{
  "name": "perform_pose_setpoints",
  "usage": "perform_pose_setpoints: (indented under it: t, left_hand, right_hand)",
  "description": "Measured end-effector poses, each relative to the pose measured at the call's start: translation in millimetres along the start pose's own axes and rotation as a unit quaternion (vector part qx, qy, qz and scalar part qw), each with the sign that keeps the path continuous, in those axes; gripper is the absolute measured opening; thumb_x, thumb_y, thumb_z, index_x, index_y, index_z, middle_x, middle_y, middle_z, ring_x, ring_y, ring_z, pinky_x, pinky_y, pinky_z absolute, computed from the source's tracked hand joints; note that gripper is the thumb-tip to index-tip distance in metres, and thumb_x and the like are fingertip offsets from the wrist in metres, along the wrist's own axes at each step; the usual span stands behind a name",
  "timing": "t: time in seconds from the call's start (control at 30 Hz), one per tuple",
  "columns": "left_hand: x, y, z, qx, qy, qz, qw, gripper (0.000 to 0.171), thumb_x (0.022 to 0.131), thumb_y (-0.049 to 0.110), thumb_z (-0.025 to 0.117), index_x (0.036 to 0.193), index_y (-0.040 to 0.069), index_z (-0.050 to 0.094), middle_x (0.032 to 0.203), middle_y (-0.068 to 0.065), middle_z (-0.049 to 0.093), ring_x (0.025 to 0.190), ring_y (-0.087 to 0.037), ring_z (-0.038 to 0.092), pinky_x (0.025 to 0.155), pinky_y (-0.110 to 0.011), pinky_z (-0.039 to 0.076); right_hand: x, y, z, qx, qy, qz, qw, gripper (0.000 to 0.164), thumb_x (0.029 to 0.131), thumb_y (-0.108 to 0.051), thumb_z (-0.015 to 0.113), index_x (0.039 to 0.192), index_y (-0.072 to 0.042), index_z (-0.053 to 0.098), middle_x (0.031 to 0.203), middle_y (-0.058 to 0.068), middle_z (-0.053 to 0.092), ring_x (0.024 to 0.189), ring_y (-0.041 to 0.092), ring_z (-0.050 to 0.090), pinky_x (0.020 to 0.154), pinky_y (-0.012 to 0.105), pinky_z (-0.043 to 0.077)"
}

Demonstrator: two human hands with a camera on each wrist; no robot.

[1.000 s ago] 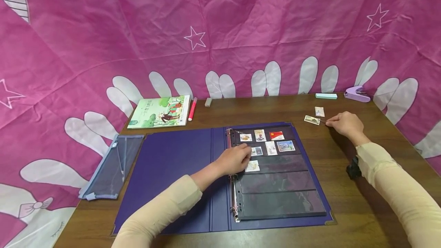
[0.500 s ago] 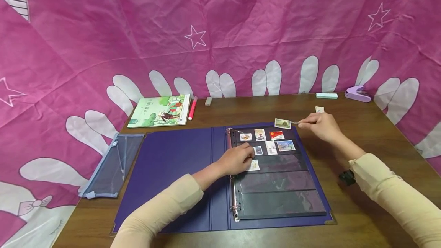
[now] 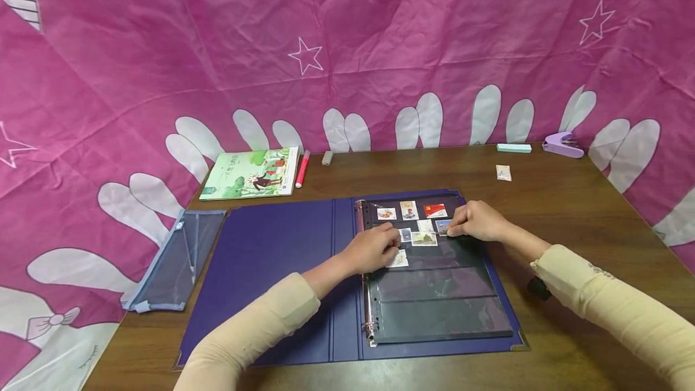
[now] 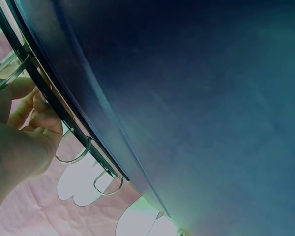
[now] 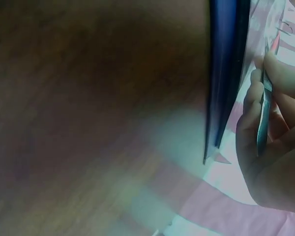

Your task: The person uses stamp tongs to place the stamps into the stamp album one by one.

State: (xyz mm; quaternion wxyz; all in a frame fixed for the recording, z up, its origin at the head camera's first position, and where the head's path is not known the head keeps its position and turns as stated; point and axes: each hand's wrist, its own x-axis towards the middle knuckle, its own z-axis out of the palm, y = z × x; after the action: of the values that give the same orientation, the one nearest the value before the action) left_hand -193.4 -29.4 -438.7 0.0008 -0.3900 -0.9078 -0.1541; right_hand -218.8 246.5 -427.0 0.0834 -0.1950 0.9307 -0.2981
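An open blue stamp album (image 3: 282,282) lies on the table, with a black pocket page (image 3: 445,285) on its right side. My left hand (image 3: 371,250) rests on that page near the rings, fingers bent; whether they pinch the pocket strip is hidden. Several stamps sit in the upper rows, among them a red stamp (image 3: 435,210). In my right hand (image 3: 478,222) I pinch metal tweezers (image 5: 264,115), seen clearly in the right wrist view. At their tips a greenish landscape stamp (image 3: 424,239) is over the second row, partly covering a pale stamp.
One loose stamp (image 3: 503,172) lies on the table at the back right. Behind it are a mint-coloured box (image 3: 513,148) and a purple hole punch (image 3: 563,145). A picture book (image 3: 250,174), red marker (image 3: 302,169), eraser (image 3: 327,158) and mesh pouch (image 3: 176,261) are to the left.
My right hand has lifted the landscape stamp off the table with the tweezers and carried it left, onto the album page. My left hand has stayed almost in place.
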Motion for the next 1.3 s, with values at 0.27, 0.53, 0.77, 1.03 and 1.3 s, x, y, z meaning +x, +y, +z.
perform_pose_setpoints:
  t: [0.27, 0.53, 0.77, 1.03, 1.3]
  left_hand:
    - [3.6, 0.9, 2.3, 0.012, 0.012, -0.010, 0.9998, 0.010, 0.091, 0.019, 0.052, 0.083, 0.017, 0.056, 0.082, 0.005, 0.052, 0.063, -0.003, 0.046, 0.053, -0.017, 0.035]
    - [5.5, 1.9, 2.5, 0.006, 0.008, -0.021, 0.9997, 0.010, 0.091, 0.020, 0.053, 0.082, 0.016, 0.055, 0.081, 0.004, 0.052, 0.064, -0.005, 0.046, 0.053, -0.019, 0.036]
    - [7.2, 2.5, 2.6, 0.001, 0.002, -0.029, 0.9996, 0.011, 0.091, 0.020, 0.053, 0.081, 0.016, 0.055, 0.081, 0.004, 0.052, 0.064, -0.005, 0.046, 0.053, -0.019, 0.035]
    - [7.4, 1.5, 3.1, 0.001, 0.001, -0.035, 0.9994, 0.011, 0.090, 0.020, 0.053, 0.080, 0.016, 0.055, 0.080, 0.005, 0.052, 0.065, -0.004, 0.046, 0.054, -0.018, 0.035]
    - [7.0, 2.2, 4.0, -0.001, 0.001, -0.042, 0.9991, 0.011, 0.090, 0.019, 0.053, 0.080, 0.017, 0.056, 0.080, 0.005, 0.053, 0.065, -0.005, 0.046, 0.054, -0.018, 0.035]
  right_hand:
    - [-2, -4, -5, 0.002, -0.061, -0.012, 0.998, 0.008, 0.076, -0.013, 0.073, 0.081, -0.009, 0.077, 0.070, -0.002, 0.066, 0.060, 0.003, 0.044, 0.055, 0.020, 0.038]
    - [6, -3, -10, 0.034, -0.113, -0.049, 0.992, 0.005, 0.074, -0.010, 0.074, 0.075, -0.006, 0.076, 0.072, 0.003, 0.066, 0.060, 0.000, 0.043, 0.053, 0.017, 0.036]
    - [13, -3, -13, 0.048, -0.153, -0.065, 0.985, 0.005, 0.073, -0.006, 0.073, 0.075, -0.002, 0.075, 0.073, 0.005, 0.066, 0.063, -0.001, 0.044, 0.058, 0.017, 0.038]
    - [14, -8, -13, 0.014, -0.159, -0.087, 0.983, 0.004, 0.074, -0.007, 0.073, 0.075, -0.006, 0.076, 0.074, 0.001, 0.067, 0.068, -0.001, 0.049, 0.064, 0.018, 0.042]
    - [11, -7, -11, -0.001, -0.148, -0.091, 0.985, 0.005, 0.074, -0.011, 0.074, 0.077, -0.009, 0.077, 0.077, -0.001, 0.068, 0.071, 0.000, 0.050, 0.067, 0.019, 0.042]
